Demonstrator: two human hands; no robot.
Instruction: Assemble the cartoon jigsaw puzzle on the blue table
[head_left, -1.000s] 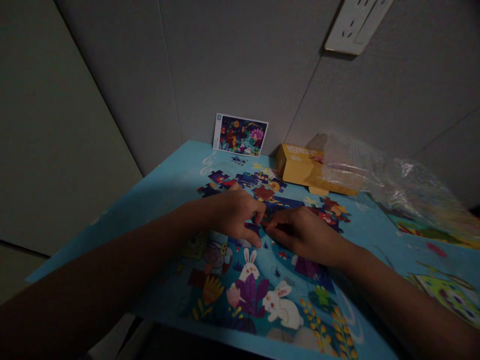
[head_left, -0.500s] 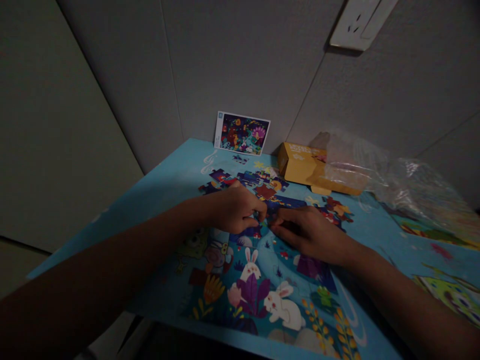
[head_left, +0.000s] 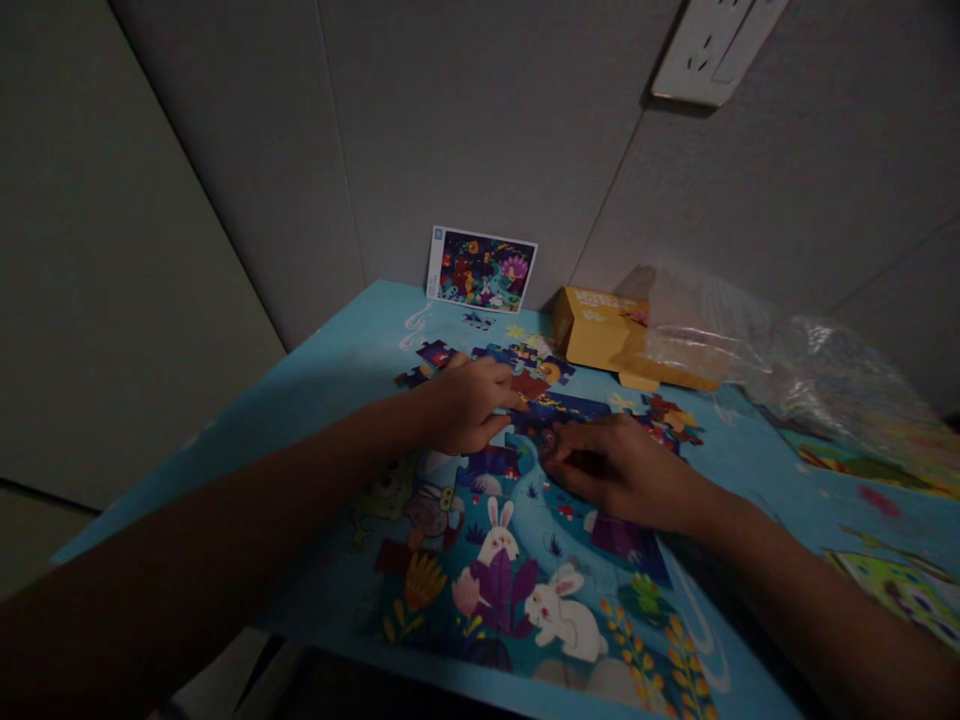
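Observation:
A partly joined jigsaw puzzle (head_left: 525, 560) with white rabbits and flowers lies on a blue printed table top (head_left: 337, 360). My left hand (head_left: 465, 405) rests on the loose dark pieces (head_left: 517, 365) beyond the joined part, its fingers curled and its fingertips touching a reddish piece (head_left: 531, 385). My right hand (head_left: 619, 465) lies on the joined section, fingers bent and pressed down near a dark blue piece. Whether either hand grips a piece is hard to see in the dim light.
A small reference picture card (head_left: 480, 270) leans on the wall at the back. A yellow cardboard box (head_left: 607, 335) and a crumpled clear plastic bag (head_left: 787, 370) lie at the back right. A white wall socket (head_left: 712, 50) is above. The table's near edge falls off at bottom left.
My left hand has moved away from me, from the joined puzzle's upper edge onto the loose pieces. My right hand has stayed almost still on the puzzle.

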